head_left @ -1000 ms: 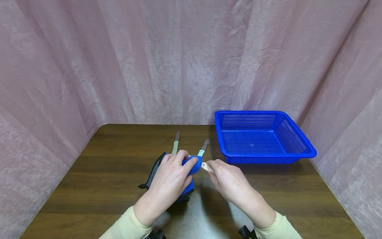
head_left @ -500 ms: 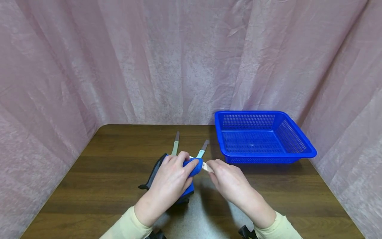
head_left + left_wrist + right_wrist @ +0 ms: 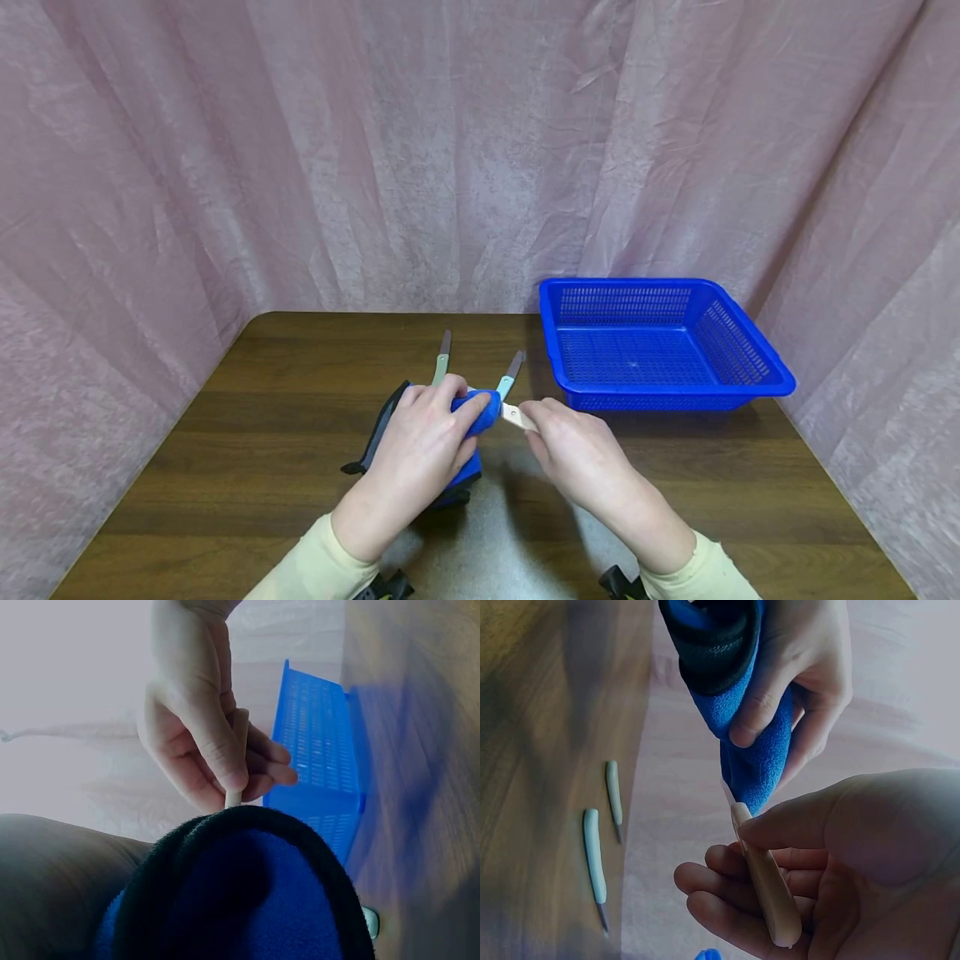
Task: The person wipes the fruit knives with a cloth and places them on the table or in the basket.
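A blue cloth (image 3: 467, 471) with black edging is gripped in my left hand (image 3: 420, 437), bunched between thumb and fingers. Its folded tip wraps the blade of a knife, most of which is hidden. My right hand (image 3: 581, 454) holds that knife by its cream handle (image 3: 771, 892), thumb on one side and fingers beneath; a sliver of blade (image 3: 728, 793) shows at the cloth's edge in the right wrist view. On the table beyond the hands lie a knife with a green handle (image 3: 441, 368) and one with a pale blue handle (image 3: 506, 386), blades pointing away.
To the back right, a blue plastic basket (image 3: 667, 389) with perforated walls stands on the brown wooden table (image 3: 247, 425). Pink curtains (image 3: 480, 158) hang behind the table and along both sides.
My left hand and the cloth have shifted slightly left, away from the right hand, and more of the cream handle shows. The right hand, the two lying knives and the basket have stayed put.
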`<action>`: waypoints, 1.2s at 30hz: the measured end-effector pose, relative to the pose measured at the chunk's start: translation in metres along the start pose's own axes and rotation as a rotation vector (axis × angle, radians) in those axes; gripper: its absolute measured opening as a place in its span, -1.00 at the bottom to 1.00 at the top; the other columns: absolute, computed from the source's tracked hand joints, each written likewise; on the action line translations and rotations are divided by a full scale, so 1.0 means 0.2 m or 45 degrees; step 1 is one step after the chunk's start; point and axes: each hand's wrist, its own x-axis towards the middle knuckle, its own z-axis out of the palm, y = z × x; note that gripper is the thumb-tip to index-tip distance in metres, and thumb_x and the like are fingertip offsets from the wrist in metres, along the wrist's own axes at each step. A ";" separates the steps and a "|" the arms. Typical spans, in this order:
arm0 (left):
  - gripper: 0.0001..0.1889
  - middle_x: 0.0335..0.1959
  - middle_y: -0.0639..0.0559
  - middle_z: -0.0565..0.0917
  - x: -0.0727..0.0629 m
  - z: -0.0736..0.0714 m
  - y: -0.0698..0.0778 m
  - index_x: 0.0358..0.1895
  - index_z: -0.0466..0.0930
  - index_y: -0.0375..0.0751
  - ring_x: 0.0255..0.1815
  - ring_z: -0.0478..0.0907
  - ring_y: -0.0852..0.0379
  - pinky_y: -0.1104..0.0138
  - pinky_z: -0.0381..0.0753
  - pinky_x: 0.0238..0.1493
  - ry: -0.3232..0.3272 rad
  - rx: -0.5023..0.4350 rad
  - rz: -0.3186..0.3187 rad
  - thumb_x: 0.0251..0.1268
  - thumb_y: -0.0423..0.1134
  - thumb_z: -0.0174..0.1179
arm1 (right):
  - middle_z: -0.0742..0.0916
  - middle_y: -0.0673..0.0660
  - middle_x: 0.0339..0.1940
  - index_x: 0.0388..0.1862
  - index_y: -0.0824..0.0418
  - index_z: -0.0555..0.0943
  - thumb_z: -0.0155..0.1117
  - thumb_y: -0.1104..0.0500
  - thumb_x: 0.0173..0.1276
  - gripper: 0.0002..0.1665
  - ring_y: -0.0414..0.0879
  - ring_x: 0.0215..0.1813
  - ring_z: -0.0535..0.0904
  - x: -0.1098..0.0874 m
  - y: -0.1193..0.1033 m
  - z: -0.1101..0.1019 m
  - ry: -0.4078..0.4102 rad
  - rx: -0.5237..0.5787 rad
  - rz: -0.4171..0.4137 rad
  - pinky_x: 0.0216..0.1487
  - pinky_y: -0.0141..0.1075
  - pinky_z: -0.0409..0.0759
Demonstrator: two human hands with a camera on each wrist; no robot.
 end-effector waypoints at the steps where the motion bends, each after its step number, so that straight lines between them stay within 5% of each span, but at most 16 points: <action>1: -0.53 0.04 -0.15 0.67 0.00 0.00 0.00 0.25 0.80 -0.09 -0.14 0.76 -0.08 -0.06 0.68 0.09 0.000 0.007 -0.004 0.29 -0.16 0.63 | 0.72 0.02 -0.30 0.03 0.22 0.75 0.58 0.31 0.39 -0.73 -0.07 -0.42 0.65 0.00 0.00 0.00 -0.002 0.000 0.002 -0.43 -0.13 0.64; 36: -0.53 0.04 -0.19 0.68 0.00 -0.01 -0.15 0.26 0.82 -0.09 -0.15 0.80 -0.18 -0.13 0.70 0.02 -0.006 0.054 -0.130 0.27 -0.18 0.61 | 0.72 0.01 -0.30 0.06 0.24 0.76 0.56 0.30 0.42 -0.73 -0.11 -0.43 0.60 0.00 0.00 -0.03 -0.016 -0.002 0.017 -0.44 -0.14 0.62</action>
